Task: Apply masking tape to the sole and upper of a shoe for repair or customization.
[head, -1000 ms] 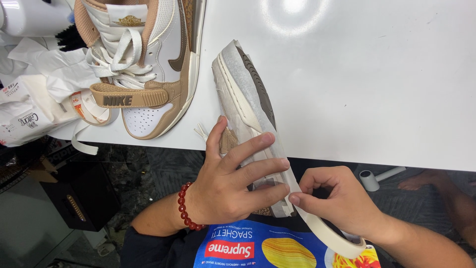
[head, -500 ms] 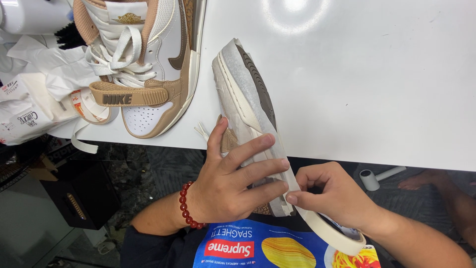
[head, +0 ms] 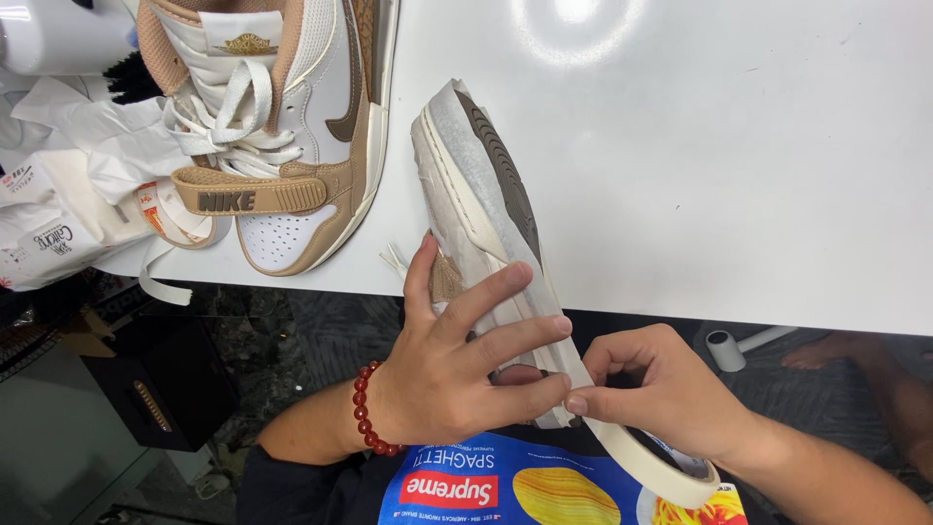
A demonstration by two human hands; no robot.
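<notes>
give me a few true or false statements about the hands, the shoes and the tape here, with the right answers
1. The left hand grips a sneaker turned on its side. True.
2. The right hand holds a pair of scissors. False: it holds a roll of masking tape, pinching the tape against the shoe's sole edge.
3. A second sneaker lies laces up on the white table. True.
4. The left wrist is bare. False: it wears a red bead bracelet.
5. The held sneaker lies wholly on the table. False: its near end overhangs the table edge, in the hands.
</notes>
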